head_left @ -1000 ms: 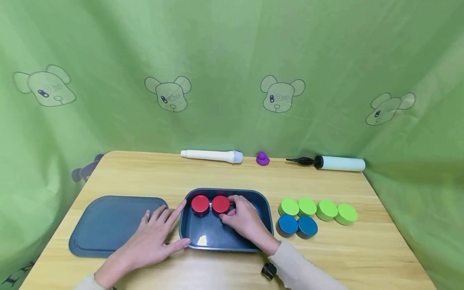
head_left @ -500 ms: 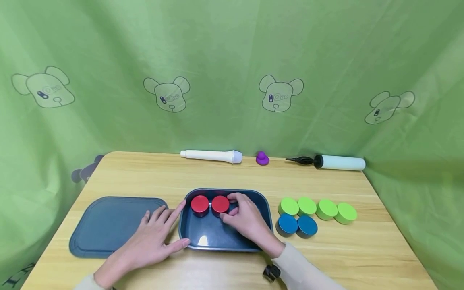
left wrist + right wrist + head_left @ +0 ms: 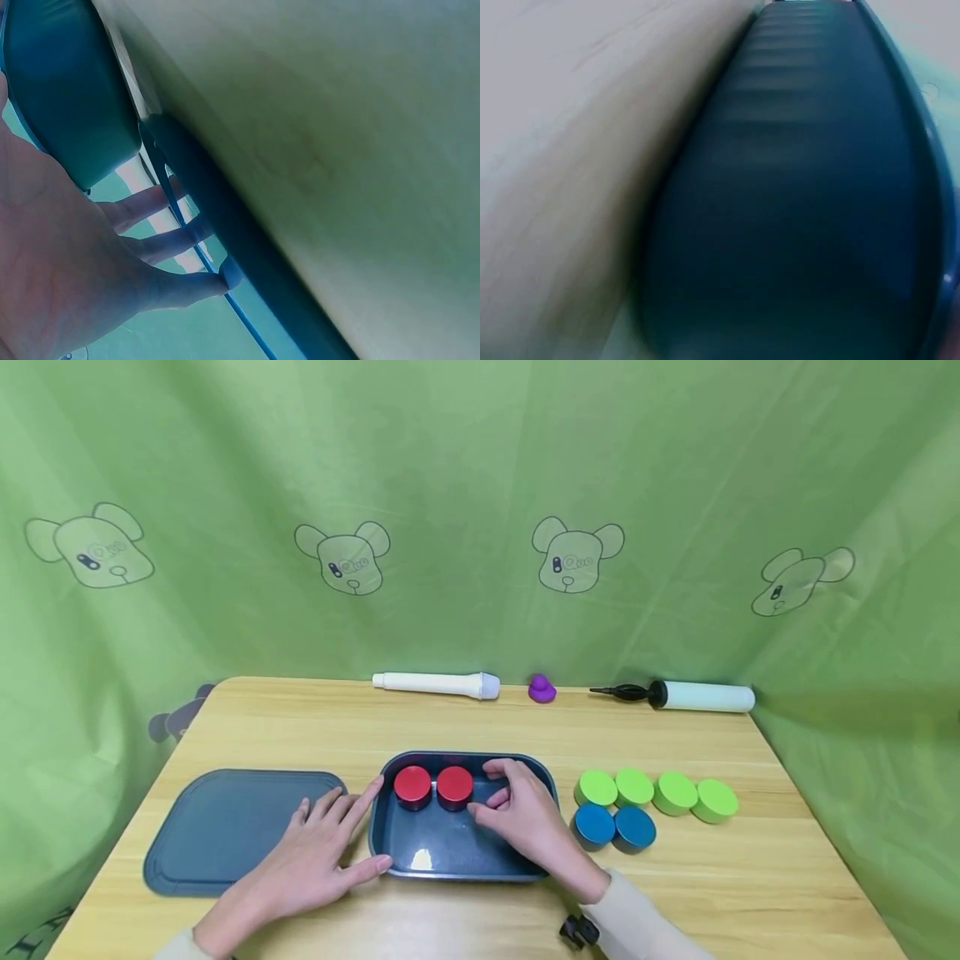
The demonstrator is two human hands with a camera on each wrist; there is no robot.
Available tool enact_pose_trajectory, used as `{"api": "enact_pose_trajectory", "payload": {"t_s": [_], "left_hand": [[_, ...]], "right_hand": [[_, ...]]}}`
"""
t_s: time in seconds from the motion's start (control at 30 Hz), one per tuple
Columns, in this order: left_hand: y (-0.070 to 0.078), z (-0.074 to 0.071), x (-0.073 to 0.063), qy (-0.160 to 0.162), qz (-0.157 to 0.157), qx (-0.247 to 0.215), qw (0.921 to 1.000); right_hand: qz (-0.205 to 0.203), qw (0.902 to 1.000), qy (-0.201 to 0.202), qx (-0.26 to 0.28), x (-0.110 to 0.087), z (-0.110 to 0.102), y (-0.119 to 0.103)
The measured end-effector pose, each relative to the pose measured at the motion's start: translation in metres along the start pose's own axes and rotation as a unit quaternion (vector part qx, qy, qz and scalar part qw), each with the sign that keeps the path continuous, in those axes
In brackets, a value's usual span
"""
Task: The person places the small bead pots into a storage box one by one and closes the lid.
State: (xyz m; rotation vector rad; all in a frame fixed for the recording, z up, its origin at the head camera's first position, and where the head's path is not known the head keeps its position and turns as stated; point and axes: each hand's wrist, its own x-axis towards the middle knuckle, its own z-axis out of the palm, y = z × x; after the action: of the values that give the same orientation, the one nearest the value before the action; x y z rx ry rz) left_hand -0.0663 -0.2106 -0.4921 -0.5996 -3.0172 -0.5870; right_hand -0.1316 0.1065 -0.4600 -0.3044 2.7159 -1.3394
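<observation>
Two red-topped round pieces, a left one (image 3: 412,783) and a right one (image 3: 454,783), stand side by side along the back of a dark blue box (image 3: 450,860). My right hand (image 3: 534,822) is over the box's right half, thumb and forefinger apart, a small gap from the right red piece. My left hand (image 3: 311,856) lies spread, forefinger and thumb at the box's left rim and other fingers over the flat dark blue lid (image 3: 225,827). In the left wrist view those fingers (image 3: 169,240) reach over the lid's edge (image 3: 247,247). The box's outer wall (image 3: 780,210) fills the right wrist view.
Right of the box stand several lime-green round pieces (image 3: 674,793) in a row, with two blue ones (image 3: 634,828) before them. Along the table's back edge lie a white microphone-shaped object (image 3: 435,684), a small purple hat-shaped item (image 3: 542,688) and a hand pump (image 3: 705,697).
My right hand has let go of the right red piece and drawn back a little to the right. The red pieces and my left hand stay in place.
</observation>
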Motion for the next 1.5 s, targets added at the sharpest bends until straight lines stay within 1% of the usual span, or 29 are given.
{"api": "enact_pose_trajectory", "payload": {"t_s": [0.23, 0.37, 0.67, 0.8, 0.97, 1.2, 1.37, 1.5], "left_hand": [[0.0, -0.001, -0.001, 0.0, -0.001, -0.001, 1.0], [0.0, 0.0, -0.001, -0.001, -0.001, -0.004, 1.0], [0.0, 0.001, 0.004, -0.009, 0.0, -0.006, 0.9999], [0.0, 0.0, 0.005, -0.01, 0.002, -0.003, 0.9999], [0.0, 0.0, 0.002, -0.01, -0.002, -0.002, 1.0], [0.0, 0.0, 0.0, -0.01, -0.006, -0.004, 0.9999], [-0.001, 0.001, 0.0, -0.012, -0.007, -0.005, 0.9999], [0.0, 0.001, 0.001, -0.017, -0.012, -0.009, 0.9997]], "right_hand": [[0.02, 0.9997, 0.009, 0.009, -0.006, -0.012, -0.007], [0.021, 0.9996, 0.015, 0.014, -0.011, -0.023, -0.008], [0.016, 0.9986, 0.042, 0.028, -0.026, -0.053, 0.003], [0.013, 0.9982, 0.055, 0.021, -0.035, -0.067, 0.011], [0.007, 0.9977, 0.068, 0.006, -0.046, -0.083, 0.023], [0.024, 0.9968, 0.076, 0.003, -0.061, -0.103, 0.041], [0.022, 0.9962, 0.084, -0.004, -0.072, -0.113, 0.056], [0.006, 0.9948, 0.099, -0.024, -0.077, -0.118, 0.07]]}}
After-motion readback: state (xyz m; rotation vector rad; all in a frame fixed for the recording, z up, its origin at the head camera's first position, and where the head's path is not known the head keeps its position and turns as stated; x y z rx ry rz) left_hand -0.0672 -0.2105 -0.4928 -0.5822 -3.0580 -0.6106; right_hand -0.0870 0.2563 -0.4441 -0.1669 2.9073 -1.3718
